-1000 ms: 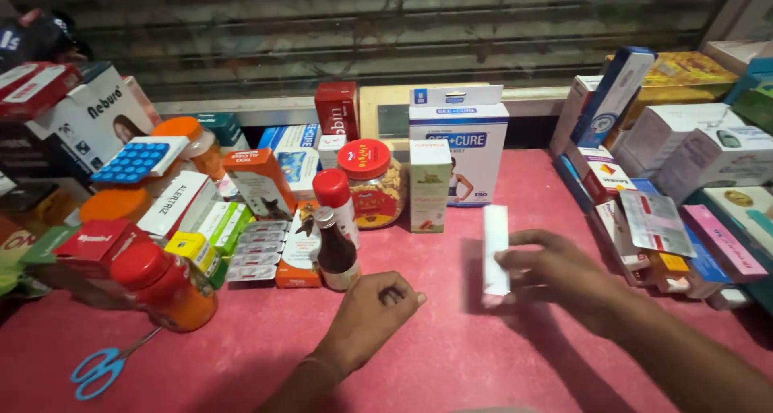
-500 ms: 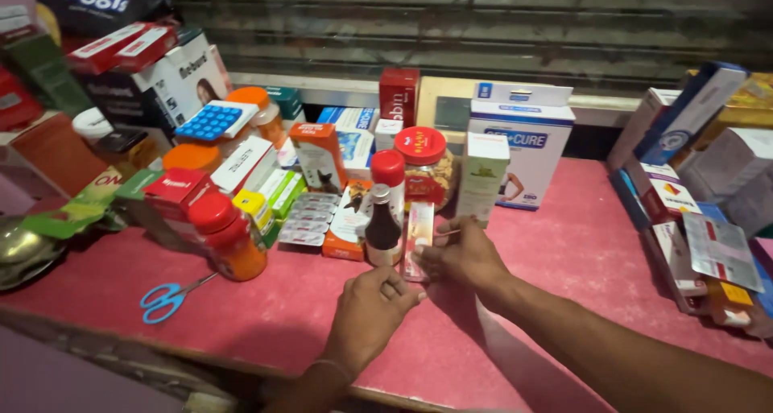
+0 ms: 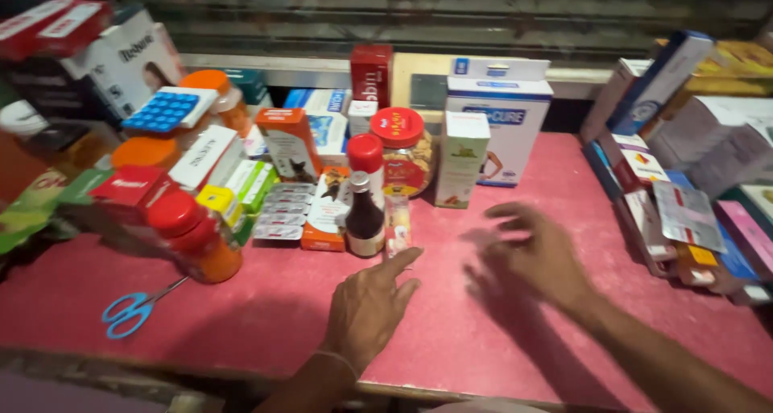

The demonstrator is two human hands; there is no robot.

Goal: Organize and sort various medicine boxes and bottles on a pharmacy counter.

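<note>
head view, close — down on counter [image 3: 266, 300]

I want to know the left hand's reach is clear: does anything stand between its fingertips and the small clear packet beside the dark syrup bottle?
Nothing visible does: the left hand points its fingertips at the small clear packet, with only bare red counter between.

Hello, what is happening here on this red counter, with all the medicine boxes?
A person has both hands over a red counter crowded with medicine boxes, bottles and pill strips. The left hand lies flat, its fingertips touching a small clear packet that stands beside a dark syrup bottle. The right hand is open, blurred and holds nothing. Blue scissors lie at the left.
</note>
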